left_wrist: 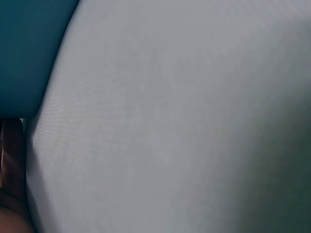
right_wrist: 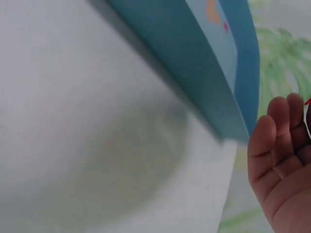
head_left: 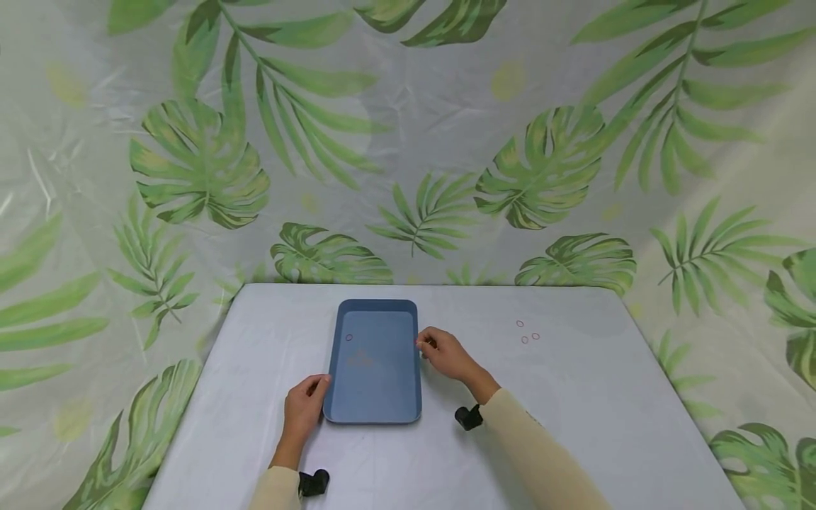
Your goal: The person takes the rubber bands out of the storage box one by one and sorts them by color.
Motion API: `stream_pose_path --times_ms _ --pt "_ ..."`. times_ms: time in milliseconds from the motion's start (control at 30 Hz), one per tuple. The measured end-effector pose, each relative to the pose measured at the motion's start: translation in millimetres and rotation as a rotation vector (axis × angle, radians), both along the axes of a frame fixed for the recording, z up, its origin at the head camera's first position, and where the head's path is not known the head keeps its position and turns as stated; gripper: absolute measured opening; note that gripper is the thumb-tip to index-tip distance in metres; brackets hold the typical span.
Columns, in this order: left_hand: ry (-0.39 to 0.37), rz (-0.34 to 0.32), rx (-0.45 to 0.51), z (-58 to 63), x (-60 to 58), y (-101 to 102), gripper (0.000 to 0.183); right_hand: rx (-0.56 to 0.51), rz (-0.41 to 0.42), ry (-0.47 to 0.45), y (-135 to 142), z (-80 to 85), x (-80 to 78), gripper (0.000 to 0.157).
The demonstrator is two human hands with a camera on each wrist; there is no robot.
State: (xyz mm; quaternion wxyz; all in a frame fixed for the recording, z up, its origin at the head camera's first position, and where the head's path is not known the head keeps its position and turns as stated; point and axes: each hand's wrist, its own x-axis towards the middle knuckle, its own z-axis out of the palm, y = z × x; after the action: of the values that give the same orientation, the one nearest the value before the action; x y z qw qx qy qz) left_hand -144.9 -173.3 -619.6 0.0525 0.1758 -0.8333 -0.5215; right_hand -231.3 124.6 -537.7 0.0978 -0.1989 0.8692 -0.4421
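Observation:
A blue rectangular tray (head_left: pixel 372 397) lies on the white table, with a faint orange mark (head_left: pixel 360 358) on its floor. One small thin red ring (head_left: pixel 348 338) is inside it, near the left wall. My left hand (head_left: pixel 304 407) grips the tray's left rim by thumb and fingers; its wrist view catches just a finger (left_wrist: pixel 12 155) under the tray's edge. Beside the right rim, my right hand (head_left: pixel 446 354) pinches a small red ring (right_wrist: pixel 308 101), mostly hidden by the fingers.
Three more thin red rings, one of them nearest the back (head_left: pixel 520 324), lie on the white table (head_left: pixel 574 397) to the right of the tray. Behind the table hangs a leaf-patterned sheet (head_left: pixel 440 142). Each wrist carries a small black camera (head_left: pixel 468 418).

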Motion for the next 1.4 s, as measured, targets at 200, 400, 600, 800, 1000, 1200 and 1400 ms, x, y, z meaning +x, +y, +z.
stream_pose_path --times_ms 200,400,600,800,1000,1200,1400 --pt "-0.001 -0.013 0.008 0.0 -0.4 -1.0 0.03 0.028 -0.162 -0.028 39.6 4.1 -13.5 0.011" --pt "-0.01 -0.03 0.011 1.5 0.6 -1.3 0.032 0.077 -0.232 -0.03 78.4 -3.5 -19.5 0.012" --pt "-0.011 -0.033 0.016 0.5 -0.2 -1.8 0.03 0.124 -0.28 -0.062 108.5 -16.9 -18.8 0.013" --pt "-0.007 -0.033 0.001 0.8 0.3 -3.7 0.03 0.163 -0.362 -0.122 139.4 -24.2 -29.2 0.022" --pt "-0.016 -0.045 -0.002 1.9 1.0 -2.6 0.032 0.045 -0.488 -0.257 167.9 -24.5 -45.9 0.036" --pt "-0.014 -0.038 -0.001 3.2 1.0 -2.2 0.031 0.068 -0.536 -0.257 177.9 -25.5 -53.1 0.037" --pt "-0.021 -0.03 -0.004 2.5 -0.2 -2.4 0.029 0.238 -0.53 -0.161 178.7 -30.9 -51.6 0.037"
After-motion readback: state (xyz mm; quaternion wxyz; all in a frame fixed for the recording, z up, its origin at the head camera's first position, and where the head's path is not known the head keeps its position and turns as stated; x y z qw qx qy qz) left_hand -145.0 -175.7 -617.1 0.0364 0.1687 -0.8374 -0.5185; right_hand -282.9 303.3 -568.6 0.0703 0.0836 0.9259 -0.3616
